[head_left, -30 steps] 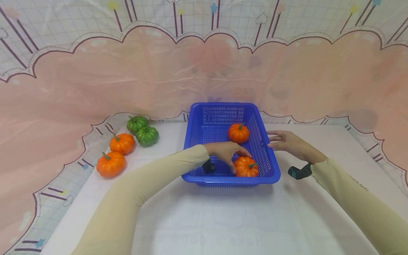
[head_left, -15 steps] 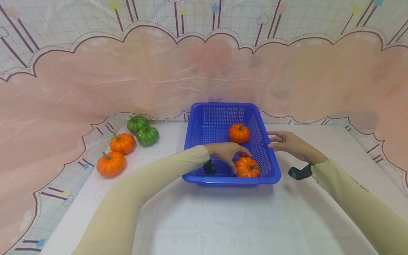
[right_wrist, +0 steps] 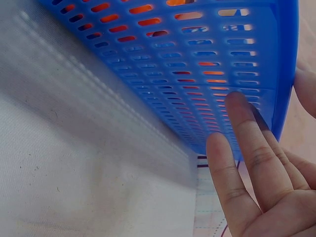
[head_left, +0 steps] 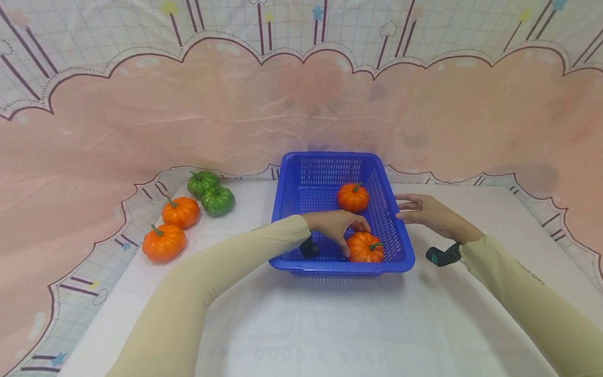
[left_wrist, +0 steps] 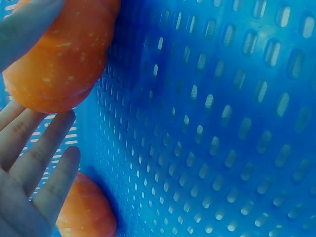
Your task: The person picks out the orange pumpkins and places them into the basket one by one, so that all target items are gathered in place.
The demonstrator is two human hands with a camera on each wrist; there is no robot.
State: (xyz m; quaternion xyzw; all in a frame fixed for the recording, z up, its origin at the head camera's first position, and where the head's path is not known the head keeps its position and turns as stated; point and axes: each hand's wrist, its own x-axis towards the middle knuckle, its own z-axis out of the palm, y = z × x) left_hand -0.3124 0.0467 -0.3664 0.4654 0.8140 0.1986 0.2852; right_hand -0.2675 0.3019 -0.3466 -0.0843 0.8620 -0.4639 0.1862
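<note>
A blue perforated plastic basket (head_left: 341, 266) stands on the white cloth. Inside, near its front right corner, my left hand (head_left: 332, 225) holds an orange toy pumpkin (head_left: 364, 250) with a green stem. The left wrist view has the thumb over one side of this pumpkin (left_wrist: 64, 64) and fingertips against the other. A second orange pumpkin (head_left: 352, 198) sits farther back in the basket, by its right wall. My right hand (head_left: 431, 214) is at the basket's right side. In the right wrist view its fingers (right_wrist: 259, 153) lie along the outer wall, with the thumb at the rim.
To the left of the basket, two orange pumpkins (head_left: 164, 244) and two green pumpkins (head_left: 218, 202) form a loose group on the cloth (head_left: 301, 324). A patterned pink curtain (head_left: 264, 115) hangs behind. Dark wrist devices (head_left: 444, 254) project below both wrists.
</note>
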